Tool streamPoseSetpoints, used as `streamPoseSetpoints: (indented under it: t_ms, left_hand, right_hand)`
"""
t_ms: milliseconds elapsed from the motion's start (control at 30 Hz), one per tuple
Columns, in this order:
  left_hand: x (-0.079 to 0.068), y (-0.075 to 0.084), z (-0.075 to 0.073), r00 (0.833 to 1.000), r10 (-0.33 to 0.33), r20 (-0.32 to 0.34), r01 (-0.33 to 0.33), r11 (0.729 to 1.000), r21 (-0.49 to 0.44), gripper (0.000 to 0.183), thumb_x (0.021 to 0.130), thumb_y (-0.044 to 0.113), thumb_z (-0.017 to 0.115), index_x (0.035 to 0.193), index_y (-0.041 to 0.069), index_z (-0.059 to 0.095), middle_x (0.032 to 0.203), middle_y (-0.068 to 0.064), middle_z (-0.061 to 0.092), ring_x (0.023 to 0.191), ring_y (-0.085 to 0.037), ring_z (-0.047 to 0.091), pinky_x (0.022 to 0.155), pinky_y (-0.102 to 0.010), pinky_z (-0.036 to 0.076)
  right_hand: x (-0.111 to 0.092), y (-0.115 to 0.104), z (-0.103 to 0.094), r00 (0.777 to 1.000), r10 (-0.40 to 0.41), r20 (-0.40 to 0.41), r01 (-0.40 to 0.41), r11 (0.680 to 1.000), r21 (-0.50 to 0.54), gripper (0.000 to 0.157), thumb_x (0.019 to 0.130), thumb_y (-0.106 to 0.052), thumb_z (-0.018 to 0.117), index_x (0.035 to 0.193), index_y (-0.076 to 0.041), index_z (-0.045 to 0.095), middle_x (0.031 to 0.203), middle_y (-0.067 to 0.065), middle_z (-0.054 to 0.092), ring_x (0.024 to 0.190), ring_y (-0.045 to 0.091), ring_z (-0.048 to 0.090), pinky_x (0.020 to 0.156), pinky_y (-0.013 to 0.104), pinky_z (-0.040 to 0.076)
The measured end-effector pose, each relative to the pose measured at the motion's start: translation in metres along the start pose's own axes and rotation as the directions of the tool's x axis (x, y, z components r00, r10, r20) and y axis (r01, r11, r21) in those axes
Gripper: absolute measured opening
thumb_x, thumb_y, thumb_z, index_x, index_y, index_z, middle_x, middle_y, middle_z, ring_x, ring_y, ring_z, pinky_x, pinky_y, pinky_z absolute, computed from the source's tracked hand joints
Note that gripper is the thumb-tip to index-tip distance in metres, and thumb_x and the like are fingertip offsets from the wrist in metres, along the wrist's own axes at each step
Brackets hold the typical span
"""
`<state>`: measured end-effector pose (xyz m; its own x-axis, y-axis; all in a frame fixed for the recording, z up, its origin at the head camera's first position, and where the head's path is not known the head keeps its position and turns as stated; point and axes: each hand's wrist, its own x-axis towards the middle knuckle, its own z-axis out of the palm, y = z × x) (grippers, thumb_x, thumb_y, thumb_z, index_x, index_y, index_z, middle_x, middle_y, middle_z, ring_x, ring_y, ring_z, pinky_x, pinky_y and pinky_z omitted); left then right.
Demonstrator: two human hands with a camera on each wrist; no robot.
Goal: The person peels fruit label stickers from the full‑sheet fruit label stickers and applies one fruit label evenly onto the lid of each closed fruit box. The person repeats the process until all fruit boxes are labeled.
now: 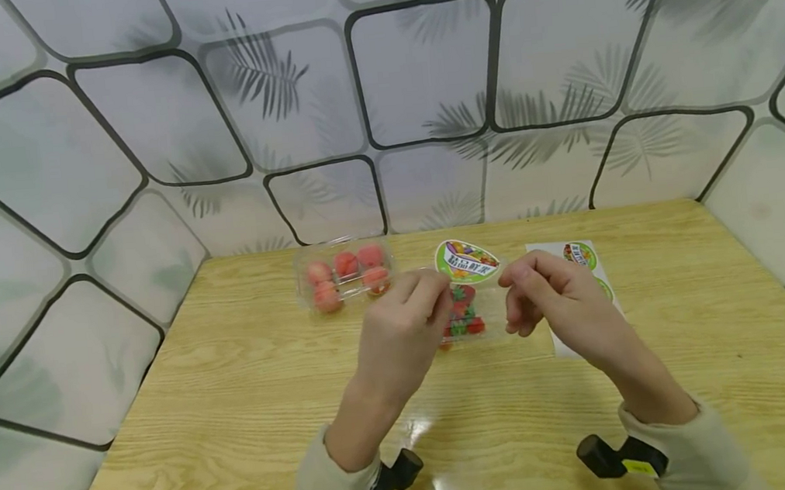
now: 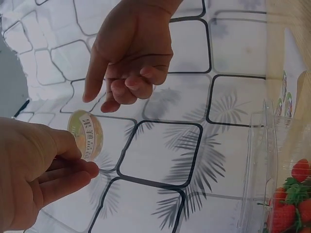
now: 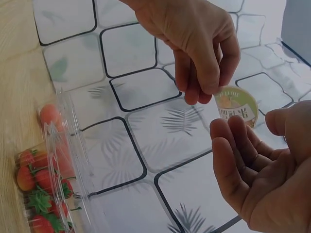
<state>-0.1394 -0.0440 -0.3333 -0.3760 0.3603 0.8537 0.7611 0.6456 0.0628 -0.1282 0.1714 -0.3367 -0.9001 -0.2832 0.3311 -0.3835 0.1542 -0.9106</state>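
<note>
Pale sleeves (image 1: 332, 480) nearest, the left hand (image 1: 400, 334) pinches an oval sticker (image 1: 467, 260) raised higher than the clear strawberry box (image 2: 254, 160) – right hand (image 1: 566, 304) just beside, fingers loosely curled, thumb apart – apparently a labelling step, the next move probably calling for flat, careful placement.

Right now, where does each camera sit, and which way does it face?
Head: worn on the head, facing forward and down over the table; left hand, right hand and sleeves show.
Left wrist: worn on that wrist, facing past the left hand toward the oval label and patterned backdrop; both hands show.
Right wrist: worn on that wrist, facing past the right hand toward the same label and backdrop; both hands show.
Shared: both wrist views show the label, pinched by the left hand, and the strawberries.
</note>
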Motion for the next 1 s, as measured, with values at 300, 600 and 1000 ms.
streamPoseSetpoints:
  t_ms: [300, 600, 1000]
  left_hand:
    - [-0.0003, 0.0034, 0.0013, 0.998, 0.043, 0.039, -0.045, 0.998, 0.036, 0.011, 0.085, 0.006, 0.077, 0.086, 0.005, 0.066, 0.086, -0.006, 0.070, 0.075, -0.013, 0.068, 0.061, -0.019, 0.053]
    - [0.0003, 0.0041, 0.0030, 0.998, 0.043, 0.042, -0.043, 0.999, 0.014, 0.012, 0.083, 0.006, 0.079, 0.087, 0.006, 0.067, 0.087, -0.004, 0.069, 0.080, -0.013, 0.069, 0.065, -0.019, 0.054]
    - [0.0004, 0.0028, 0.0039, 0.997, -0.070, 0.028, 0.074, 0.980, -0.184, 0.016, 0.087, 0.000, 0.068, 0.102, -0.003, 0.065, 0.088, -0.012, 0.070, 0.073, -0.015, 0.066, 0.064, -0.019, 0.054]
  right_hand:
    - [-0.0004, -0.0038, 0.0039, 0.996, 0.090, -0.008, -0.090, 0.995, 0.038, 0.023, 0.106, -0.018, 0.048, 0.094, -0.001, 0.059, 0.068, 0.008, 0.060, 0.058, 0.021, 0.062, 0.055, 0.034, 0.055]
    - [-0.0001, -0.0040, 0.0019, 0.996, 0.082, -0.029, -0.080, 0.995, 0.061, 0.021, 0.105, -0.016, 0.049, 0.096, 0.001, 0.059, 0.071, 0.008, 0.060, 0.060, 0.021, 0.063, 0.055, 0.033, 0.055]
    - [0.0008, -0.0024, 0.0024, 0.997, 0.049, -0.067, -0.052, 0.998, -0.040, 0.018, 0.104, -0.009, 0.050, 0.095, 0.005, 0.059, 0.072, 0.007, 0.060, 0.061, 0.019, 0.063, 0.054, 0.032, 0.055]
